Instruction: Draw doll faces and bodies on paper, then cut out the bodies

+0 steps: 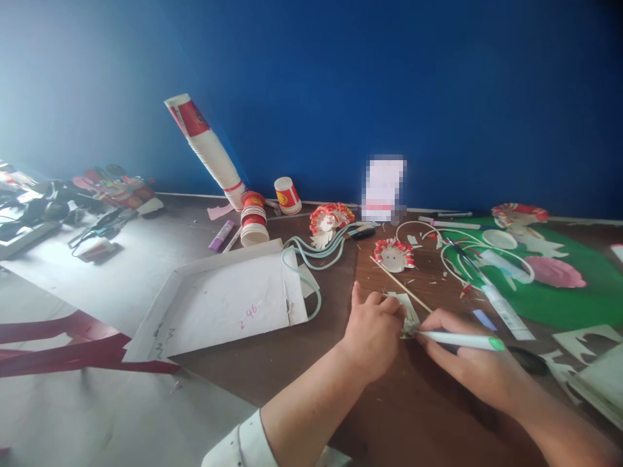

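Observation:
My left hand [374, 331] rests on the brown table [302, 363] with its fingers curled, pinching a small white paper cutout [407, 312] against the surface. My right hand [474, 363] is closed round a white marker pen [460, 340] with a green cap; the pen's tip touches the cutout beside my left fingers. A thin wooden stick [400, 284] lies just beyond both hands.
A shallow white cardboard box lid [224, 301] lies to the left. Stacked red-and-white paper cups [209, 149] lean on the blue wall. Fringed cup-bottom faces [394, 254], paper strips, a green sheet [579, 295] with pink and white cutouts, and black scissors [529, 360] lie around.

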The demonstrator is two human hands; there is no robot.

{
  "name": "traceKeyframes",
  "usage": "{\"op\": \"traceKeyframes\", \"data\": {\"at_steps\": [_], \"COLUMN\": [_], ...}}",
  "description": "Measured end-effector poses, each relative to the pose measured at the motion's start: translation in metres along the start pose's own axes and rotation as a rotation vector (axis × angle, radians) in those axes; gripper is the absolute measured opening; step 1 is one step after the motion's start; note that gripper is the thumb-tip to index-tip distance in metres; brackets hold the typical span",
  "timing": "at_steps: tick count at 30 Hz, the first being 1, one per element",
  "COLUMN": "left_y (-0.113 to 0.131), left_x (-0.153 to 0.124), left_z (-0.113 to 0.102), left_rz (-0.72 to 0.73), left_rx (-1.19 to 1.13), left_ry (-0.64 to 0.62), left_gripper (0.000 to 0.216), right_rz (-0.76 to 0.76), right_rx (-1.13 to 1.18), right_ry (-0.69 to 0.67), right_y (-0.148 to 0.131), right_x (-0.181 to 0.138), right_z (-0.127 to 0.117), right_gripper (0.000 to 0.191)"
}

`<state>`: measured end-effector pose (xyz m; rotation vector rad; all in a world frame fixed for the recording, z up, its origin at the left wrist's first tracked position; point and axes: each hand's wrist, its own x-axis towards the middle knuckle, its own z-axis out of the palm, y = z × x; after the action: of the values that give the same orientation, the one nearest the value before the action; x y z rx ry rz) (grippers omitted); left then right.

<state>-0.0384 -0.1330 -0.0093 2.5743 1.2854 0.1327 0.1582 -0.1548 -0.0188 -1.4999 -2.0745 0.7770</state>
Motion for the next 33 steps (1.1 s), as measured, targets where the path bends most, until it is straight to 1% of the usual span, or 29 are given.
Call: {"op": "traceKeyframes", "data": {"at_steps": [8,11,16,26,28,33], "left_y": [-0.0005,-0.0006,-0.0004,-0.0001,-0.0001,-0.0012], "left_x": [0.0001,0.0000,0.0005,-0.0001,0.0000,0.0006], "left_z": [-0.0007,-0.0006,-0.0002,-0.0006,-0.0006,-0.0022], "left_rz": [-0.010,-0.011,-0.004,-0.006,-0.004,0.003], "left_rx": [-0.044,-0.042,-0.041,-0.045,-0.035,-0.023], "left_ry": [-0.003,-0.008,-0.007,0.008,0.007,-0.010], "left_gripper": [0.032,0.031,0.033,0.030,0.030,0.031], "right_rz": [0.002,0.004,0.011,-0.001,-0.003,-0.024], "right_rx": [0.004,0.000,0.020,0.035,0.031,-0.006], "right_ry": [-0.011,-0.019,-0.044,-0.046,-0.033,0.049], "right_y": [-0.0058,-0.0074,-0.0071,-0.0050,-0.0043,-0.0053], "right_x": [0.0020,0.0022,0.0017,0.0002,-0.0006,-0.0002], "right_z": [0.0020,0.0015,0.0009,0.0013,0.0005,-0.0021], "right_gripper": [0.014,0.016,0.016,0.014,0.016,0.016]}}
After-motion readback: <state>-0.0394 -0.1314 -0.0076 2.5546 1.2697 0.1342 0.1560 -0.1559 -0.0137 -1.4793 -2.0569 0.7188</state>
